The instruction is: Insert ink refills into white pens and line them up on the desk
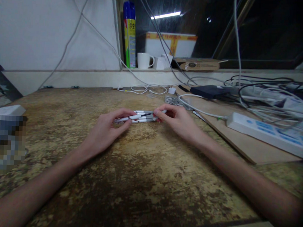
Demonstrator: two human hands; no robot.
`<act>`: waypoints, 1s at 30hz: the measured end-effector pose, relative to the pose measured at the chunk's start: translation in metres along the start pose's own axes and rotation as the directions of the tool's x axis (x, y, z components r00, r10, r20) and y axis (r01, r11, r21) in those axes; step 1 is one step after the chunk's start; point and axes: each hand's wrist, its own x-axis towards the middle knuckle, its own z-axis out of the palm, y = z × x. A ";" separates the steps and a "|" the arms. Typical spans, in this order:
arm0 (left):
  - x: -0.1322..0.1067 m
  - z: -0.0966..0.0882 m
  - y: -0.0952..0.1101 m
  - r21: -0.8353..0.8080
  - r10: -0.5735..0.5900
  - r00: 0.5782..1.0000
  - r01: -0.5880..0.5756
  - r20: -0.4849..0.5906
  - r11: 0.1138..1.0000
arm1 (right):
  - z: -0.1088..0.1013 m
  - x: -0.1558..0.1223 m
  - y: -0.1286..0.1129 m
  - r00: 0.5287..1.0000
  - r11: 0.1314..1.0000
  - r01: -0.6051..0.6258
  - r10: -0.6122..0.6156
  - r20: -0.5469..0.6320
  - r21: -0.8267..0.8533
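My left hand [107, 125] pinches one white pen [129, 119], long axis crosswise, dark tip pointing right; at least two other pens [139, 121] lie crosswise beside it on the table [139, 159]; my right hand [178, 119] pinches one pale piece [164, 111].

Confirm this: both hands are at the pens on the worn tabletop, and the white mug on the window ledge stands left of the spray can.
Not quite: in the head view, the white mug on the window ledge stands right of the spray can. The left hand and right hand are at the pens on the worn tabletop.
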 end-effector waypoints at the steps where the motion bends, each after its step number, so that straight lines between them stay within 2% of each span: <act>1: 0.000 0.000 0.000 -0.002 -0.001 1.000 0.001 0.004 1.000 | 0.001 0.000 0.000 1.000 1.000 0.003 -0.003 0.004 0.015; 13: -0.001 -0.001 0.001 -0.027 -0.041 0.999 0.041 0.007 0.999 | 0.003 -0.002 0.005 0.999 1.000 0.000 0.000 0.051 0.000; 22: -0.001 -0.002 0.002 -0.026 -0.053 0.998 0.053 0.016 0.998 | 0.009 -0.002 0.001 0.996 0.996 -0.086 0.085 0.032 0.019; 26: -0.001 -0.002 0.001 -0.021 -0.042 0.999 0.042 0.008 0.999 | 0.010 0.000 0.001 0.987 0.980 -0.159 0.158 0.015 0.123; 30: -0.001 -0.003 -0.002 -0.006 -0.034 0.999 0.034 -0.014 0.999 | 0.008 0.002 0.008 0.967 0.946 -0.225 0.247 -0.068 0.236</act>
